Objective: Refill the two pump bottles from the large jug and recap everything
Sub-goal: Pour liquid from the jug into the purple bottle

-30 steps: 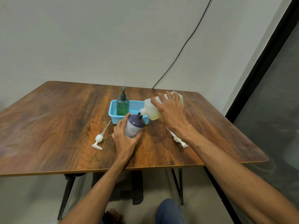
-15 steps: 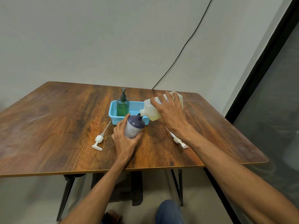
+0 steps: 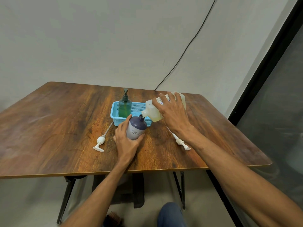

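Hands are both full at frame centre: the left hand (image 3: 127, 141) wraps the purple bottle (image 3: 136, 128), the right hand (image 3: 172, 112) tips the jug (image 3: 154, 110) spout-to-neck. Narrow opening; any wobble or overfilling likely spills onto the surface (image 3: 65, 128).

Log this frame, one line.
phase: pouring | right hand: tilts jug | left hand: steadies purple bottle | pumps: off

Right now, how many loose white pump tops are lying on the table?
2. One white pump top lies left of the left hand. The other pump top lies on the right, partly hidden under the right hand's forearm. None other shows.
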Tool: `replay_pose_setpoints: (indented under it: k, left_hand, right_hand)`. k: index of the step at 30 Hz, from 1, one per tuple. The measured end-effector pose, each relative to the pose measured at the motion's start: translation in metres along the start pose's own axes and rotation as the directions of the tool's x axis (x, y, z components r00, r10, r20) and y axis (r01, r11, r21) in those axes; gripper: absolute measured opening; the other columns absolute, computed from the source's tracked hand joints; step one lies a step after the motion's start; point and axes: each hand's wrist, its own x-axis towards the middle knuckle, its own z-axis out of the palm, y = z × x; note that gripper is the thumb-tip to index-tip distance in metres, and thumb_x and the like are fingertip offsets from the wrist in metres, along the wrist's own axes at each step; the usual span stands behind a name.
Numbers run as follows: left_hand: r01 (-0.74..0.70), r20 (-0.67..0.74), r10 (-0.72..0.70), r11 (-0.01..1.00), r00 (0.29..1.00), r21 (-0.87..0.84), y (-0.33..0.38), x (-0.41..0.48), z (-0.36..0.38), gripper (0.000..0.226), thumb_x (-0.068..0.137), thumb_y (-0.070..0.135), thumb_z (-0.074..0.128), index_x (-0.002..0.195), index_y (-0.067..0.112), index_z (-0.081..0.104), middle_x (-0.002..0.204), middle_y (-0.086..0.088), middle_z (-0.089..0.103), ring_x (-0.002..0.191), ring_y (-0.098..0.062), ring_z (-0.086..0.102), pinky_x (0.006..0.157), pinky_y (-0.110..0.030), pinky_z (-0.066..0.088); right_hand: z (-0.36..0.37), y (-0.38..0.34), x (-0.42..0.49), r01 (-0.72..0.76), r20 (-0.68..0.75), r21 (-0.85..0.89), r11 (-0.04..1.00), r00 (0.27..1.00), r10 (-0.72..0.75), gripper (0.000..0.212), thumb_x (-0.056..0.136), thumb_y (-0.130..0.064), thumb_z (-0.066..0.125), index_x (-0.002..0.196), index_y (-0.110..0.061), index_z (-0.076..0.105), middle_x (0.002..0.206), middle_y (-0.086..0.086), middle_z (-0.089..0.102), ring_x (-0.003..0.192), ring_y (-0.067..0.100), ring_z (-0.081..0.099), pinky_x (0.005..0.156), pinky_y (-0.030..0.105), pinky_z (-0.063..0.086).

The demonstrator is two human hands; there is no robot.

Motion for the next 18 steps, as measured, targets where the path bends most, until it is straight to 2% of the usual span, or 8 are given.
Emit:
replay_pose_setpoints:
  k: [3,9,18]
  left_hand:
    - [-0.001,-0.005,0.001,1.000,1.000,-0.006,0.0012,-0.0003,0.0004,0.091,0.070,0.046,0.085,0.148,0.040,0.039,0.143,0.003,0.053,0.126,-0.013,0.049,0.104,-0.058,0.046]
    - [0.006,-0.018,-0.006,1.000,1.000,-0.013,0.0028,-0.0006,-0.0006,0.091,0.070,0.046,0.084,0.147,0.049,0.034,0.143,0.004,0.052,0.126,-0.011,0.048,0.105,-0.058,0.046]
    - [0.003,-0.015,-0.003,1.000,1.000,-0.025,0.0010,-0.0003,-0.0007,0.091,0.070,0.050,0.082,0.148,0.045,0.036,0.143,0.001,0.054,0.126,-0.017,0.051,0.104,-0.059,0.046]
  right_hand:
    - [0.0010,0.0002,0.0013,0.004,-0.019,-0.007,1.000,1.000,-0.004,0.064,0.070,-0.013,0.083,0.128,-0.019,0.057,0.127,0.018,0.061,0.111,0.043,0.057,0.098,0.058,0.043]
    - [0.0002,-0.0003,0.0015,0.008,-0.013,-0.017,1.000,1.000,-0.009,0.064,0.073,-0.017,0.083,0.130,-0.019,0.056,0.132,0.019,0.059,0.116,0.044,0.056,0.102,0.059,0.041]
    - [-0.0015,-0.0013,0.0025,0.009,-0.007,-0.021,1.000,1.000,-0.009,0.065,0.072,-0.018,0.084,0.131,-0.019,0.056,0.132,0.019,0.059,0.117,0.044,0.055,0.102,0.059,0.041]
